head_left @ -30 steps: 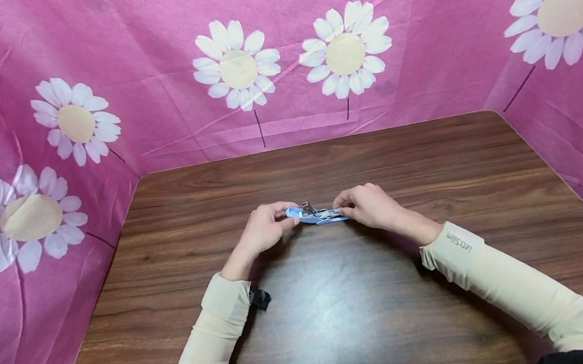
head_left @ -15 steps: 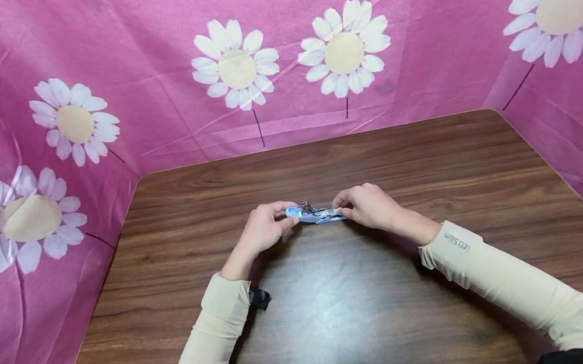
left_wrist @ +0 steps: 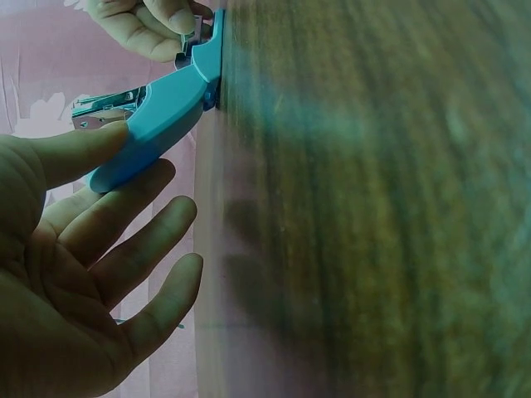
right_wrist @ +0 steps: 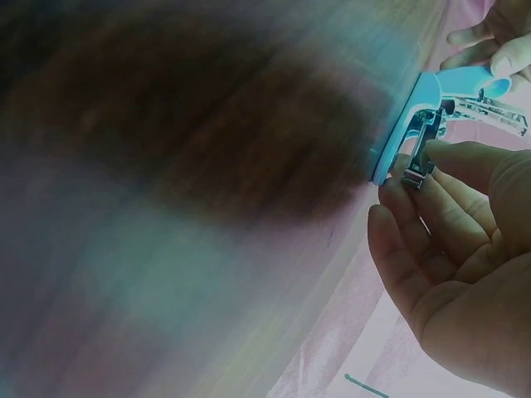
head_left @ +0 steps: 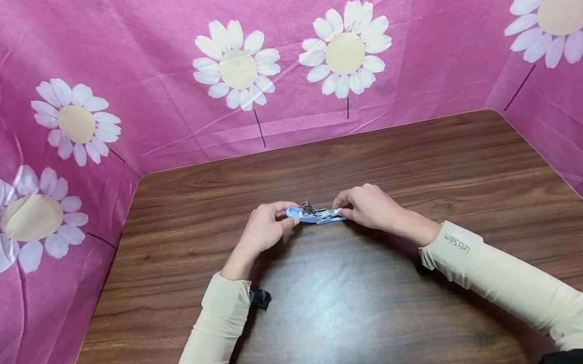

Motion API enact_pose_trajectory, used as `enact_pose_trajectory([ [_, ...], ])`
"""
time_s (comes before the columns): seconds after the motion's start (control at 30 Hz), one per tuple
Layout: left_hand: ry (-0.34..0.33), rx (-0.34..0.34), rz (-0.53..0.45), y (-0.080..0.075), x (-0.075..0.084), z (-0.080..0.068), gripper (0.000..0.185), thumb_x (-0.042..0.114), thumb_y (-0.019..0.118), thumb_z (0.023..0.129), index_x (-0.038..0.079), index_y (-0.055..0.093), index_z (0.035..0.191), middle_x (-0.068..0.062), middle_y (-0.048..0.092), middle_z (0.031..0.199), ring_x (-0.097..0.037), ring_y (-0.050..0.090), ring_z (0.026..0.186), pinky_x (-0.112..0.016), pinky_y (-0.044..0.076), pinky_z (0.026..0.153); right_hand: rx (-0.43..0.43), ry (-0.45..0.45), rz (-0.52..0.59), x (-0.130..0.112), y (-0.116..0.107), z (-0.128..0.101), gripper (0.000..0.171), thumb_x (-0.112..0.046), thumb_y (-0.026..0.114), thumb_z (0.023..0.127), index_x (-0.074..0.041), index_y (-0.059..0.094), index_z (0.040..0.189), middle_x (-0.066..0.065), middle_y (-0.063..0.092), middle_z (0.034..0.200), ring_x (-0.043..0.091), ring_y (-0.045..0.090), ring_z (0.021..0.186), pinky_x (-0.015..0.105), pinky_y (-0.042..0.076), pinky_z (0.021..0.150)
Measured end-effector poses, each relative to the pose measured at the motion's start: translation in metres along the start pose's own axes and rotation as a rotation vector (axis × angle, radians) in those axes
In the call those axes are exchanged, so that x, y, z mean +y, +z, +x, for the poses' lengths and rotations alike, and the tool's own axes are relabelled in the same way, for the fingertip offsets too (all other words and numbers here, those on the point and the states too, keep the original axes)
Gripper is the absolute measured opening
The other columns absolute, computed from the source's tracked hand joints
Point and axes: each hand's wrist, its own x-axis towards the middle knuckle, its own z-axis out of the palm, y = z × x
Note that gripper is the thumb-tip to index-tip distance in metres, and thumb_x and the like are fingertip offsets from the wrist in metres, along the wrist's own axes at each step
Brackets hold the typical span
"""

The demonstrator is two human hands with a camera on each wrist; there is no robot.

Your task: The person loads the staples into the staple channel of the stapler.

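Observation:
A light blue stapler lies opened out over the table, its top cover folded back to the left. My left hand pinches the end of that cover between thumb and index finger, while its other fingers spread loose in the left wrist view. At the opposite end, my right hand pinches the metal staple channel between thumb and fingers. The stapler's base rests against the tabletop. A second metal part sticks out from the cover. Whether staples sit in the channel is hard to tell.
The brown wood-grain table has a pink cloth with white daisies hanging behind it and along both sides. A black strap shows at the left wrist.
My right hand has shifted very slightly to the left along the stapler. My left hand and the stapler look unchanged.

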Motion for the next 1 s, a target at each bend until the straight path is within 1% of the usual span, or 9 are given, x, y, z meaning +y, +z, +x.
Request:
enact_pose_trajectory([
  [0.1,-0.001,0.0,-0.004,-0.001,0.0,0.0,0.023,0.029,0.073,0.088,0.029,0.072,0.111,0.009,0.076,0.1,-0.013,0.057,0.076,-0.027,0.044,0.075,0.0,-0.001,0.002,0.0,0.0,0.0,0.012,-0.019,0.071,0.088,-0.019,0.075,0.099,-0.005,0.077,0.093,0.014,0.068,0.084,0.042,0.052,0.081],
  [0.3,-0.006,-0.002,-0.007,0.0,0.0,-0.001,0.023,0.029,0.073,0.088,0.029,0.072,0.111,0.008,0.076,0.1,-0.013,0.056,0.071,-0.028,0.044,0.072,0.002,-0.01,0.0,0.001,0.0,0.0,0.013,-0.018,0.071,0.088,-0.018,0.075,0.1,-0.004,0.077,0.095,0.017,0.07,0.09,0.043,0.053,0.084],
  [0.53,-0.012,0.004,-0.001,0.0,0.001,-0.001,0.023,0.029,0.073,0.088,0.029,0.072,0.111,0.008,0.076,0.099,-0.013,0.057,0.074,-0.028,0.044,0.074,0.006,-0.02,0.001,0.003,0.002,0.0,0.013,-0.018,0.071,0.088,-0.018,0.075,0.1,-0.004,0.077,0.096,0.017,0.07,0.092,0.043,0.053,0.085],
  [0.7,-0.01,0.009,0.008,0.001,0.0,0.0,0.023,0.03,0.073,0.088,0.03,0.072,0.111,0.009,0.076,0.101,-0.013,0.058,0.078,-0.028,0.044,0.077,-0.011,-0.025,0.026,0.005,0.002,0.0,0.015,-0.015,0.07,0.088,-0.017,0.074,0.103,-0.003,0.077,0.099,0.017,0.07,0.097,0.042,0.053,0.087],
  [0.87,-0.01,0.011,0.019,0.001,0.001,0.0,0.024,0.031,0.074,0.087,0.03,0.072,0.111,0.01,0.076,0.1,-0.013,0.058,0.078,-0.029,0.045,0.079,-0.018,-0.04,0.049,0.007,0.0,-0.002,0.019,-0.011,0.069,0.087,-0.014,0.074,0.104,-0.001,0.077,0.099,0.018,0.07,0.098,0.043,0.053,0.088],
  [1.0,-0.019,0.01,0.015,0.0,0.001,-0.001,0.024,0.031,0.074,0.087,0.03,0.072,0.11,0.01,0.076,0.099,-0.013,0.057,0.075,-0.029,0.044,0.077,-0.014,-0.029,0.051,0.01,-0.002,-0.003,0.018,-0.013,0.07,0.086,-0.015,0.075,0.104,-0.001,0.077,0.099,0.018,0.07,0.097,0.043,0.053,0.087],
])
